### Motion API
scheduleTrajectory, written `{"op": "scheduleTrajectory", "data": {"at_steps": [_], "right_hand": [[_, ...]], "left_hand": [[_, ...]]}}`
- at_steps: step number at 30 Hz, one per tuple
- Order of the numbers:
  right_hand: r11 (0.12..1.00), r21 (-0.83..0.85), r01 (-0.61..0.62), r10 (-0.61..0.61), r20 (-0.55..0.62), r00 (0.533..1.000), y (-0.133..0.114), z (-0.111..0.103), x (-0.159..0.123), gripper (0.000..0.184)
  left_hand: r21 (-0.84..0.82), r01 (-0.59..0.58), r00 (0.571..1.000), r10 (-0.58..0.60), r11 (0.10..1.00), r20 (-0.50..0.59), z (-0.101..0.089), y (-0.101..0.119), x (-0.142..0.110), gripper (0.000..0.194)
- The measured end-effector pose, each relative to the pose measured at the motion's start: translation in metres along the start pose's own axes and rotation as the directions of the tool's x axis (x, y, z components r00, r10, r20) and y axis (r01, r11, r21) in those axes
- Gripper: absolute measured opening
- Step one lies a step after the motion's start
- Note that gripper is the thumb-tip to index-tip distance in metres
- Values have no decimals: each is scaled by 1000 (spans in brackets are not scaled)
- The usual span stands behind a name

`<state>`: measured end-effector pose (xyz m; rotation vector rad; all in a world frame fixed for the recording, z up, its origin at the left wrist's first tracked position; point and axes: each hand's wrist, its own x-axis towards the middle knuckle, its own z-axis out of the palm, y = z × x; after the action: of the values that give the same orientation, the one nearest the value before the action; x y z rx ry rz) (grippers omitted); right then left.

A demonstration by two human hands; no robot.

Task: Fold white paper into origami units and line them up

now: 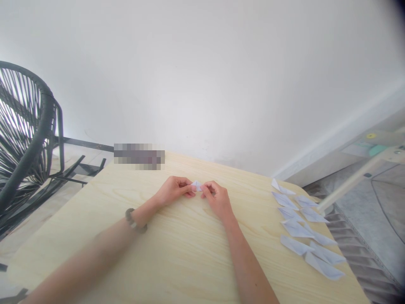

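Between my two hands, above the middle of the table, is a small piece of folded white paper (197, 185). My left hand (176, 187) pinches its left side between thumb and fingers. On the right side, the fingertips of my right hand (217, 196) are closed on the same paper. Its exact folded form is too small to make out, though a pointed top shows. Several folded paper boats (295, 228) lie in rough rows along the table's right edge, apart from my hands.
The light wooden table (152, 253) stands against a white wall (202, 76). A blurred-out dark object (139, 156) lies at its far left edge. A black woven chair (44, 122) is at the left. A pale metal frame (351, 181) rises beyond the right edge.
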<state>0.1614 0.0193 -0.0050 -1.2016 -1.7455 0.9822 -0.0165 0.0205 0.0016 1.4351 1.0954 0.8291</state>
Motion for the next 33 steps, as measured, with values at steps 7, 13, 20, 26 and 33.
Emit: {"op": "scheduleTrajectory", "data": {"at_steps": [7,13,20,26,33], "right_hand": [[1000,-22,-10,10,9,1000,2,0,1,24],[1000,-26,-3,3,4,1000,4,1,0,24],[1000,13,-10,11,-41,999,6,2,0,21],[998,68,-16,18,-42,999,7,2,1,20],[988,153,-10,18,-45,999,7,2,2,19]], "left_hand": [[-116,20,1000,-19,993,8,0,1,2,32],[-94,6,1000,-7,996,-9,-1,-1,1,29],[-85,-4,1000,4,996,-2,4,0,2,35],[-65,-14,1000,13,998,-16,3,-1,2,39],[-13,-64,997,63,998,-39,3,-4,1,36]]}}
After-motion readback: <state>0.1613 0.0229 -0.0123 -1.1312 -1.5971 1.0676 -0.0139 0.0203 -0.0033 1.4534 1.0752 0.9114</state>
